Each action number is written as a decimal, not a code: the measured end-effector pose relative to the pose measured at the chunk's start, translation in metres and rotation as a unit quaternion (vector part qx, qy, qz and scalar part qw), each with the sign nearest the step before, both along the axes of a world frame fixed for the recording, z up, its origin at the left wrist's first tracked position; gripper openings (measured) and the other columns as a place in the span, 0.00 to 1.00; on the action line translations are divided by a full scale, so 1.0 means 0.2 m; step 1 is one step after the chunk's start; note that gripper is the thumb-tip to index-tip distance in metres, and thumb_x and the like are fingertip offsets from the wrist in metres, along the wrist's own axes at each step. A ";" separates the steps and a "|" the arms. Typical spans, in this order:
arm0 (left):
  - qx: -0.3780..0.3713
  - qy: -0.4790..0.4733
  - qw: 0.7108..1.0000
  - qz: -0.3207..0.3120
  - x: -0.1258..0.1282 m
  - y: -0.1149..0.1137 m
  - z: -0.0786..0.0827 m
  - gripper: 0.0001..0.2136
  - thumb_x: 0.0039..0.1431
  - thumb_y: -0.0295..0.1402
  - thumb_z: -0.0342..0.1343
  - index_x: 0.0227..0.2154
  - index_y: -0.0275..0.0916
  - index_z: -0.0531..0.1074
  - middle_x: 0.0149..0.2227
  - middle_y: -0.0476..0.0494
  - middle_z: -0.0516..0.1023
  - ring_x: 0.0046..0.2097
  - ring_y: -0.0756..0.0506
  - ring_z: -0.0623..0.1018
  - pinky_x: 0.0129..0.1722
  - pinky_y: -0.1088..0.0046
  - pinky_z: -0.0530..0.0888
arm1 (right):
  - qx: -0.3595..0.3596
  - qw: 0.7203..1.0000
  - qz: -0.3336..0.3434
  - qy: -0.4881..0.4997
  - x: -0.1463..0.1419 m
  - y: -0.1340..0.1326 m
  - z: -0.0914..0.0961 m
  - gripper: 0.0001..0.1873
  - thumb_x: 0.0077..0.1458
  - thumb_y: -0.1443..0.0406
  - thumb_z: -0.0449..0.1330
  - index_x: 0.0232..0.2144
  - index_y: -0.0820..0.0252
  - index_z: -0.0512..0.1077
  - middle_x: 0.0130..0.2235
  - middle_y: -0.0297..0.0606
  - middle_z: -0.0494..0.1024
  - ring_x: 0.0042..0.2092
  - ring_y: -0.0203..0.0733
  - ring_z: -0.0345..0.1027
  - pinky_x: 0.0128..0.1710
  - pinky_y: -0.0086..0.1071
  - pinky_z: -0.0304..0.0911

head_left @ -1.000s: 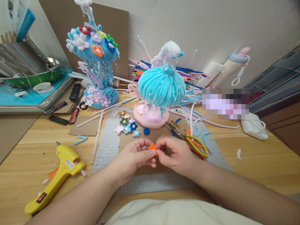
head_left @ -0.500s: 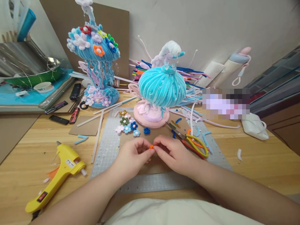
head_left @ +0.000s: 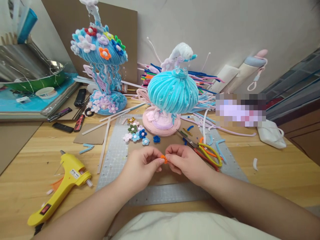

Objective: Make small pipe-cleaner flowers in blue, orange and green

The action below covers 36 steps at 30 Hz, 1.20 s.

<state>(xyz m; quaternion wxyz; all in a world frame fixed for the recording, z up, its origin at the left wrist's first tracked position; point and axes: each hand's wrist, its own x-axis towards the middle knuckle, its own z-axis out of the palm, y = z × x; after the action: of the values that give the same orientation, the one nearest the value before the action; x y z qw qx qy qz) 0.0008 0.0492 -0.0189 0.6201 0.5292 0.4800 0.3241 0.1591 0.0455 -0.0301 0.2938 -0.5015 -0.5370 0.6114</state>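
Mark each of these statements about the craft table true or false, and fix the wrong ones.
1. The left hand and the right hand both pinch a small orange piece between their fingertips. True.
2. The right hand grips the yellow glue gun. False: the glue gun lies on the table, off to the left of the left hand, and nothing touches it.
3. The yellow-handled scissors lie just beyond the right hand, on its right side. True.
4. The loose small flowers sit on top of the blue dome. False: the flowers lie low down in front of the blue dome, beyond the hands.
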 end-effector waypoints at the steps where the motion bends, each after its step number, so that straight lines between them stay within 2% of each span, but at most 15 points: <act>1: -0.030 -0.010 0.999 -0.003 0.00 0.00 0.00 0.05 0.46 0.31 0.60 0.23 0.34 0.72 0.21 0.49 0.73 0.23 0.52 0.71 0.24 0.78 0.68 | -0.012 1.000 0.010 0.006 0.00 0.00 0.00 0.05 0.52 0.66 0.51 0.24 0.60 0.60 0.14 0.23 0.59 0.15 0.27 0.49 0.15 0.22 0.44; 3: -0.098 -0.051 0.994 -0.002 -0.01 0.01 -0.01 0.08 0.44 0.32 0.62 0.24 0.33 0.71 0.20 0.50 0.73 0.21 0.53 0.71 0.23 0.77 0.68 | 0.022 0.999 0.027 0.000 0.02 0.01 0.00 0.04 0.52 0.67 0.52 0.26 0.60 0.62 0.18 0.26 0.63 0.17 0.28 0.53 0.17 0.22 0.49; 5: -0.149 -0.104 0.983 -0.003 -0.02 0.02 -0.02 0.10 0.42 0.33 0.64 0.24 0.33 0.70 0.20 0.50 0.73 0.21 0.53 0.71 0.23 0.77 0.69 | 0.115 0.992 0.049 -0.026 0.04 0.01 0.02 0.02 0.53 0.68 0.53 0.29 0.61 0.64 0.24 0.30 0.68 0.23 0.30 0.60 0.22 0.24 0.56; 8: -0.184 -0.161 0.970 -0.009 -0.03 0.03 -0.02 0.12 0.41 0.33 0.66 0.24 0.33 0.70 0.22 0.50 0.73 0.21 0.54 0.71 0.24 0.77 0.70 | 0.255 0.957 0.107 -0.086 0.08 0.01 0.04 0.05 0.54 0.69 0.54 0.35 0.61 0.69 0.32 0.35 0.72 0.32 0.34 0.65 0.32 0.27 0.61; 10: -0.202 -0.174 0.963 -0.024 -0.04 0.03 -0.01 0.11 0.42 0.32 0.66 0.24 0.32 0.71 0.22 0.50 0.73 0.21 0.55 0.71 0.24 0.78 0.70 | 0.292 0.941 0.131 -0.108 0.11 0.01 0.05 0.06 0.55 0.70 0.54 0.36 0.60 0.70 0.33 0.36 0.73 0.34 0.35 0.67 0.34 0.27 0.62; 14: -0.225 -0.184 0.954 -0.072 -0.05 0.03 -0.01 0.08 0.45 0.31 0.64 0.25 0.31 0.72 0.24 0.47 0.74 0.22 0.56 0.70 0.23 0.80 0.69 | 0.307 0.934 0.143 -0.116 0.12 0.03 0.05 0.06 0.56 0.70 0.54 0.34 0.60 0.70 0.30 0.34 0.74 0.29 0.32 0.67 0.30 0.24 0.62; 20: -0.248 -0.199 0.946 -0.068 -0.05 0.02 -0.01 0.08 0.45 0.30 0.64 0.24 0.32 0.72 0.23 0.48 0.73 0.21 0.56 0.69 0.22 0.80 0.69 | 0.359 0.913 0.125 -0.149 0.11 0.02 0.02 0.04 0.49 0.71 0.57 0.31 0.60 0.69 0.27 0.32 0.73 0.25 0.29 0.64 0.24 0.21 0.60; 24: -0.248 -0.199 0.943 -0.093 -0.05 0.01 -0.01 0.09 0.44 0.32 0.65 0.24 0.32 0.73 0.24 0.48 0.74 0.21 0.55 0.69 0.21 0.80 0.69 | 0.381 0.903 0.138 -0.142 0.11 0.01 0.02 0.04 0.48 0.70 0.56 0.29 0.59 0.69 0.26 0.31 0.74 0.24 0.29 0.64 0.24 0.20 0.60; 36: -0.258 -0.193 0.938 -0.125 -0.06 0.01 -0.01 0.09 0.44 0.32 0.64 0.26 0.32 0.72 0.24 0.47 0.74 0.21 0.56 0.68 0.20 0.80 0.68 | 0.373 0.907 0.148 -0.127 0.11 0.00 0.03 0.03 0.48 0.71 0.56 0.28 0.59 0.69 0.25 0.31 0.74 0.24 0.29 0.63 0.23 0.20 0.59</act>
<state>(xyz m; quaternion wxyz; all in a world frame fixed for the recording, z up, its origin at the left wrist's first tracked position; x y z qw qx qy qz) -0.0117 0.0522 -0.0204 0.8516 0.3338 0.3486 0.2046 0.1803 0.0453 -0.0249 0.2950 -0.3436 -0.8268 0.3336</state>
